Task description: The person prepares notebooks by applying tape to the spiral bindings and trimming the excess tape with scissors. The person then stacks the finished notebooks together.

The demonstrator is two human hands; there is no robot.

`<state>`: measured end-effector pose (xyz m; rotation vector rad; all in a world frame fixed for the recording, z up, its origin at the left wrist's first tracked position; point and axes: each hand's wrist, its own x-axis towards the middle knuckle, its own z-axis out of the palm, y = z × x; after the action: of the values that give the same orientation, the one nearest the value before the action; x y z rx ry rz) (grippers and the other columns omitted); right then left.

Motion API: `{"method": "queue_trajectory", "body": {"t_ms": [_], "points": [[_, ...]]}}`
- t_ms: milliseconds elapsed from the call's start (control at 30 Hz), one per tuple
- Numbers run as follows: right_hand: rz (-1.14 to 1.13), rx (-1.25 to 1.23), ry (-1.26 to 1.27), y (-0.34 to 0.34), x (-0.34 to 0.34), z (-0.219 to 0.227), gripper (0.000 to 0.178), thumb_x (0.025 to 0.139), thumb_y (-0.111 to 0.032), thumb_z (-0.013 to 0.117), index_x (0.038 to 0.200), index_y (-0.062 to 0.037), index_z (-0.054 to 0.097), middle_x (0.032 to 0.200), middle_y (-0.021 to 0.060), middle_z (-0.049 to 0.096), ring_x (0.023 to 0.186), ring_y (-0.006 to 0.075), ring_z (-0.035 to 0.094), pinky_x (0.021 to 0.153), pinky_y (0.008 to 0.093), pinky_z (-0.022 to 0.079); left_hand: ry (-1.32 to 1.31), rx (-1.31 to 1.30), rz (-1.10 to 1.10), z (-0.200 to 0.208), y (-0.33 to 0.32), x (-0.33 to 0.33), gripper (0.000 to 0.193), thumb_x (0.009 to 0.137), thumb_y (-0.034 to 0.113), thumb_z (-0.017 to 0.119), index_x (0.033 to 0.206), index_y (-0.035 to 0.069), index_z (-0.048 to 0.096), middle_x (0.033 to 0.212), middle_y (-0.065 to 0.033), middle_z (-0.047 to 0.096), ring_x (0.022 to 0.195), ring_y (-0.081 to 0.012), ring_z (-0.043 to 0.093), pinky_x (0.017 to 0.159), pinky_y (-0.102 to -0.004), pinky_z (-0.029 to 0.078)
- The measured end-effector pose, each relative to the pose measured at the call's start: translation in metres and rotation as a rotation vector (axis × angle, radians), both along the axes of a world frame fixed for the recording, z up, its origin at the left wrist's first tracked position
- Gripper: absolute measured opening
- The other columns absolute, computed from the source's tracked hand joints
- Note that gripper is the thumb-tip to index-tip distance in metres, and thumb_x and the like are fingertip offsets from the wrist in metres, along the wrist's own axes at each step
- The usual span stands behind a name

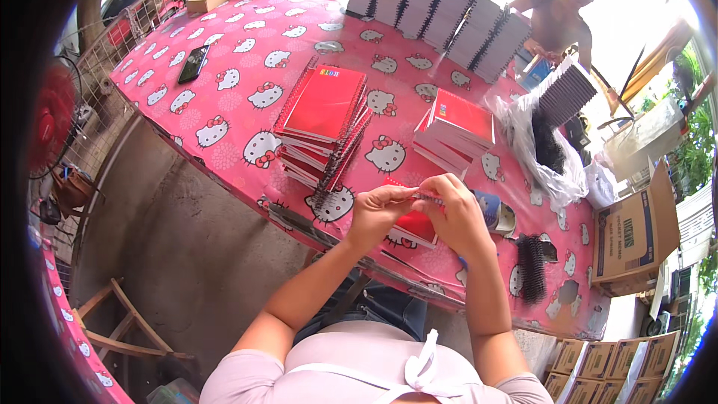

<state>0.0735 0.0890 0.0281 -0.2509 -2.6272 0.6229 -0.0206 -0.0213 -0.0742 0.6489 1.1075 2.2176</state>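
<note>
A red-covered notebook (420,229) is at the near edge of the table, partly hidden beneath my hands. My left hand (380,213) pinches along its edge with thumb and fingers. From the other side my right hand (458,215) closes on the same edge, fingertips almost meeting the left ones. A thin strip like a spiral binding shows between the fingertips, too small to make out fully. Left of my hands rises a stack of red spiral notebooks (321,108). Beyond them lies a pile of red-covered pads (460,121) with no coil visible.
Black binding coils (532,269) lie right of my hands, near a blue-sided cylinder (490,209). A plastic bag (516,131) holds more coils. Tall white book stacks (434,7) line the far side, where another person (565,26) works. A cardboard box (628,236) is at right, a phone (194,64) far left.
</note>
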Motion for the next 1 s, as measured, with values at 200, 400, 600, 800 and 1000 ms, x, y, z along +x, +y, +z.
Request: {"method": "queue_trajectory", "body": {"t_ms": [200,400,600,800,1000], "points": [[0.243,-0.465,0.315,-0.001,0.028,0.02,0.01,0.082,-0.008,0.07,0.086,0.0002,0.066,0.091,0.0111,0.06,0.087,0.0212,0.061,0.072,0.0331,0.049,-0.184,0.086,-0.428,0.076,-0.046,0.022,0.027,0.096,0.014,0.06,0.119,0.0,0.061,0.103,-0.0061,0.066,0.093,-0.0092,0.061,0.082,-0.0248,0.051],[0.335,-0.915,0.482,-0.035,0.026,0.014,0.014,0.083,-0.008,0.071,0.092,0.0016,0.071,0.115,0.0114,0.052,0.103,0.0182,0.051,0.086,0.0323,0.044,0.065,0.023,-0.406,0.064,-0.044,0.018,0.03,0.1,0.031,0.052,0.107,0.003,0.061,0.088,0.0032,0.056,0.082,-0.0029,0.05,0.072,-0.0197,0.043],[0.23,-1.118,0.209,-0.031,0.049,0.022,0.009,0.083,-0.001,0.07,0.089,0.0043,0.067,0.1,0.0102,0.058,0.083,0.0114,0.055,0.07,0.0213,0.044,0.583,-0.19,-0.036,0.074,-0.058,0.017,0.018,0.093,0.022,0.063,0.088,0.005,0.064,0.078,-0.0056,0.063,0.07,-0.0169,0.057,0.075,-0.0278,0.042],[0.147,-1.277,-0.089,-0.021,0.062,0.032,0.015,0.084,-0.006,0.072,0.083,0.0057,0.062,0.084,0.0097,0.063,0.067,0.0101,0.059,0.057,0.0212,0.047,0.829,-0.186,-0.007,0.074,-0.061,0.014,0.01,0.089,0.018,0.066,0.085,0.009,0.064,0.075,-0.0031,0.063,0.07,-0.0187,0.06,0.078,-0.0316,0.037],[0.098,-1.262,-0.439,-0.004,0.08,-0.003,0.016,0.084,-0.012,0.072,0.08,0.0021,0.064,0.065,0.0008,0.06,0.055,0.0062,0.054,0.048,0.0212,0.039,1.214,-0.334,0.11,0.059,-0.073,0.035,0.014,0.086,0.024,0.066,0.079,0.012,0.06,0.076,-0.0011,0.055,0.075,-0.0173,0.054,0.081,-0.0357,0.035]]}}
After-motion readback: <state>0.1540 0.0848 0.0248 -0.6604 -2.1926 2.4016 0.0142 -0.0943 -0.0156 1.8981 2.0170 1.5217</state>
